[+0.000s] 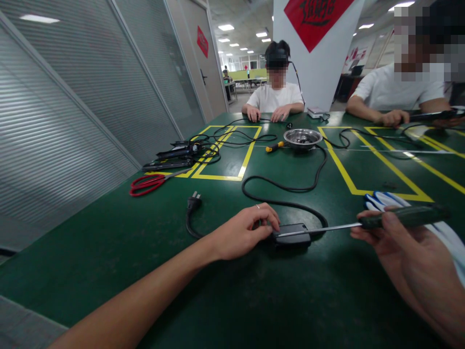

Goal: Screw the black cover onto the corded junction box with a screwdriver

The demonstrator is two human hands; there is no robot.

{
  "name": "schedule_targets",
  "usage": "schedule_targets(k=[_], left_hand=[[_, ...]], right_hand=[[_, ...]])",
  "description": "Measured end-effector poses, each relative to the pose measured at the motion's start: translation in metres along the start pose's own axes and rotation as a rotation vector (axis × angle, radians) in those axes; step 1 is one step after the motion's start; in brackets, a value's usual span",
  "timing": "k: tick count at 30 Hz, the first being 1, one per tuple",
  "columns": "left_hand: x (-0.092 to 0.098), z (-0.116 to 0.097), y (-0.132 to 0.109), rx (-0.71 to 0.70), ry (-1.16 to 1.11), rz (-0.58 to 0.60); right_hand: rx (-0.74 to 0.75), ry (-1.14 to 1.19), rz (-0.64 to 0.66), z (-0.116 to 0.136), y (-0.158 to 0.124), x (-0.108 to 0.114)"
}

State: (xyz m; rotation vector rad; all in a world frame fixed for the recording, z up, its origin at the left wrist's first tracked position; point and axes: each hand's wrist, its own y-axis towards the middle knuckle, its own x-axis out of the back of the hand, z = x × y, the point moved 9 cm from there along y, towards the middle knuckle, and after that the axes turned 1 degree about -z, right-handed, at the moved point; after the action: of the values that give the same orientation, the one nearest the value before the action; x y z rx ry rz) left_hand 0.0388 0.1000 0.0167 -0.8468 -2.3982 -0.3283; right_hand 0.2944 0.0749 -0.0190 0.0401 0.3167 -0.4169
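A black power adapter (295, 240) lies on the green table in front of me, its cord running off both ends. My left hand (247, 229) is closed at the adapter's left end, with curled fingertips on it. In my right hand (414, 261) is a screwdriver (407, 216) with a dark green handle, gripped between thumb and fingers. Its long metal shaft points left and lies across the top of the adapter, its tip close to my left fingertips. I cannot tell whether the tip sits in a seam. A black plug (193, 202) rests left of my left hand.
Red-handled scissors (148, 185) lie at the left near a pile of black devices (174, 156). A metal bowl (302, 138) with small parts stands farther back beside a yellow-and-black handled tool (274, 147). White-blue gloves (448, 242) are by my right hand. Two people sit across the table.
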Motion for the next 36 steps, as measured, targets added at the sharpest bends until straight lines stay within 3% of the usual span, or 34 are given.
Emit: schedule_targets(k=[4,17,21,27,30,36], left_hand=[[-0.004,0.001,-0.002,0.010,0.066,0.066],[-0.008,0.004,-0.004,-0.012,0.115,0.095],[-0.009,0.011,-0.008,0.064,0.108,0.110],[-0.013,0.005,-0.007,0.022,0.134,0.122],[-0.013,0.007,-0.005,0.033,0.134,0.108],[-0.014,0.009,-0.005,0.079,0.224,0.043]], right_hand=[[-0.008,0.019,0.011,0.002,0.001,-0.001],[-0.061,0.069,-0.051,0.009,0.008,0.005],[0.011,0.046,-0.034,0.015,0.010,0.008],[0.169,0.022,0.067,0.029,-0.003,-0.003],[0.219,-0.070,0.108,0.037,-0.013,-0.010],[0.375,-0.495,0.024,0.062,-0.029,-0.010]])
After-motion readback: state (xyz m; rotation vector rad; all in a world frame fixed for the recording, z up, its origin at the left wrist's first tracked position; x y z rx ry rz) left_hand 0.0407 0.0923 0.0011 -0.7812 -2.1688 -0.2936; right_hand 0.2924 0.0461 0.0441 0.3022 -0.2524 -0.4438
